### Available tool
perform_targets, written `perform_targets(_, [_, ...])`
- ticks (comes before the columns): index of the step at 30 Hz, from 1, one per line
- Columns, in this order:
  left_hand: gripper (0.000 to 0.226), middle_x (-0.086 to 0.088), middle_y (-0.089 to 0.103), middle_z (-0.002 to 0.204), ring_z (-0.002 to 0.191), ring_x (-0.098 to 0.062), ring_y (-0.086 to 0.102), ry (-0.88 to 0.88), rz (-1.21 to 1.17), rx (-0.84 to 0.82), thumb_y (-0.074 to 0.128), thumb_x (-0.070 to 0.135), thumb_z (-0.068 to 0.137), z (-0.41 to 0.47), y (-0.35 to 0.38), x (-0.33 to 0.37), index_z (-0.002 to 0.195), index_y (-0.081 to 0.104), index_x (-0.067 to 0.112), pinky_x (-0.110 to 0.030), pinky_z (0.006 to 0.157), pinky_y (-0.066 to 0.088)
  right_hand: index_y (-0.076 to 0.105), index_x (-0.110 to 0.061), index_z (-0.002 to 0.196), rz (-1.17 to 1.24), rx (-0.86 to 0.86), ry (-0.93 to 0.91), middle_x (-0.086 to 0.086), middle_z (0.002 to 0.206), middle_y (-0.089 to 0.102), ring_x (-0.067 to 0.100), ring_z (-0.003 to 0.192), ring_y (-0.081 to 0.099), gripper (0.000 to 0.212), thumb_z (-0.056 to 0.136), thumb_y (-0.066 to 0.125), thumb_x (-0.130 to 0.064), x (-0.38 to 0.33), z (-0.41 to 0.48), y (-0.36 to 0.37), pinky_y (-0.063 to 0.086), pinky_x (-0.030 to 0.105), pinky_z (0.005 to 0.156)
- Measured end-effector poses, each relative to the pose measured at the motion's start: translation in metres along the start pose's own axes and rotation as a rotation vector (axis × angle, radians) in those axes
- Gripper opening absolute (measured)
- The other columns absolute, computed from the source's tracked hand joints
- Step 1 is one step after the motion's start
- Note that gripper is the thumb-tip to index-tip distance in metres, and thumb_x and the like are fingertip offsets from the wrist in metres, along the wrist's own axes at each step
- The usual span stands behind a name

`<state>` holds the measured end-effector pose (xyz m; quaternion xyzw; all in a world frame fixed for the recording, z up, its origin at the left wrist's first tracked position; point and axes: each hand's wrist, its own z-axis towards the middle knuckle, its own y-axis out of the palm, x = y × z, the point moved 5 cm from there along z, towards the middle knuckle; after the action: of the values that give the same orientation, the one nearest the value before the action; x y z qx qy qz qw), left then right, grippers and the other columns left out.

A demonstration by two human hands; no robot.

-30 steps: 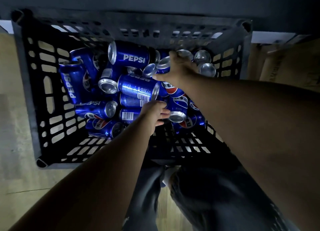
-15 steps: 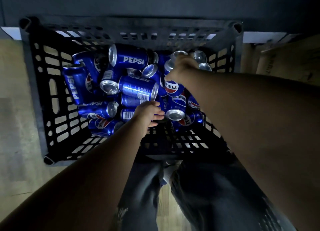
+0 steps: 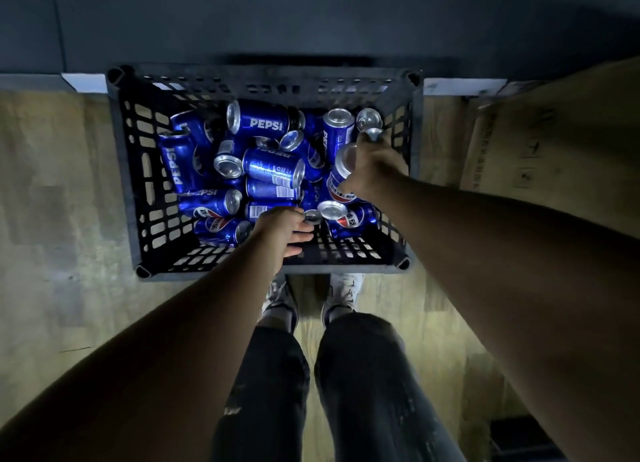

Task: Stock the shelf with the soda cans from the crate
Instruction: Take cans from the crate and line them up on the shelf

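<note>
Head view: since the earlier frame the right hand [image 3: 372, 165] has raised one soda can [image 3: 341, 181] above the pile, fingers clamped round it. Lower down, the left hand [image 3: 282, 229] stays on the cans [image 3: 266, 170] in the black crate [image 3: 121, 184]; whether it grips one cannot be told. A cardboard box [image 3: 554, 132] stands just right of the crate on the wooden floor [image 3: 52, 219].

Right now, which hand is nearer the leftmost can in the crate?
Left: left hand is right of the leftmost can, closer in; right hand grips another can farther right.
</note>
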<state>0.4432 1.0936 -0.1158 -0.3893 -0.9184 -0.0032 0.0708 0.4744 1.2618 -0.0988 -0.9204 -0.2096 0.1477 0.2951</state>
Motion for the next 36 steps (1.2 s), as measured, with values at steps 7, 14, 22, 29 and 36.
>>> perform_targets(7, [0.044, -0.02, 0.054, 0.131, 0.119, -0.033, 0.054, -0.088, -0.062, -0.064, 0.032, 0.032, 0.103, -0.051, 0.029, 0.014, 0.135, 0.043, 0.004, -0.042, 0.093, 0.039, 0.033, -0.009, 0.139, 0.198, 0.061, -0.005, 0.011, 0.133, 0.047, 0.025, 0.117, 0.05, 0.077, 0.078, 0.075, -0.032, 0.007, -0.06, -0.041, 0.043, 0.029, 0.081])
perform_targets(14, [0.06, -0.024, 0.061, 0.112, 0.076, -0.033, 0.061, -0.164, -0.521, -0.249, 0.029, 0.055, 0.098, -0.123, 0.052, 0.049, 0.119, 0.046, 0.001, -0.039, 0.066, 0.046, 0.028, -0.012, 0.136, 0.359, 0.271, -0.111, 0.015, 0.13, 0.037, 0.032, 0.114, 0.047, 0.086, 0.069, 0.08, -0.027, -0.012, -0.125, -0.096, 0.05, 0.038, 0.089])
perform_targets(22, [0.078, -0.017, 0.064, 0.114, 0.101, -0.028, 0.063, -0.01, -0.623, -0.355, 0.034, 0.072, 0.086, -0.195, 0.042, 0.099, 0.117, 0.057, 0.004, -0.036, 0.074, 0.054, 0.036, -0.014, 0.13, 0.376, 0.477, -0.285, 0.007, 0.124, 0.034, 0.024, 0.115, 0.043, 0.078, 0.068, 0.079, -0.035, -0.036, -0.222, -0.155, 0.047, 0.038, 0.089])
perform_targets(29, [0.052, -0.007, 0.067, 0.098, 0.083, -0.023, 0.064, 0.277, -0.507, -0.339, 0.048, 0.057, 0.089, -0.27, 0.008, 0.137, 0.113, 0.062, 0.013, -0.032, 0.074, 0.051, 0.04, -0.004, 0.128, 0.457, 0.697, -0.412, 0.011, 0.121, 0.038, 0.028, 0.108, 0.048, 0.077, 0.068, 0.079, -0.031, -0.062, -0.285, -0.184, 0.051, 0.04, 0.081])
perform_targets(36, [0.059, -0.01, 0.067, 0.106, 0.086, -0.024, 0.067, 0.496, -0.558, -0.385, 0.051, 0.056, 0.086, -0.334, -0.015, 0.161, 0.124, 0.058, 0.012, -0.034, 0.075, 0.054, 0.034, -0.01, 0.121, 0.428, 0.915, -0.591, 0.02, 0.119, 0.045, 0.039, 0.105, 0.052, 0.077, 0.058, 0.079, -0.01, -0.086, -0.328, -0.216, 0.049, 0.043, 0.083])
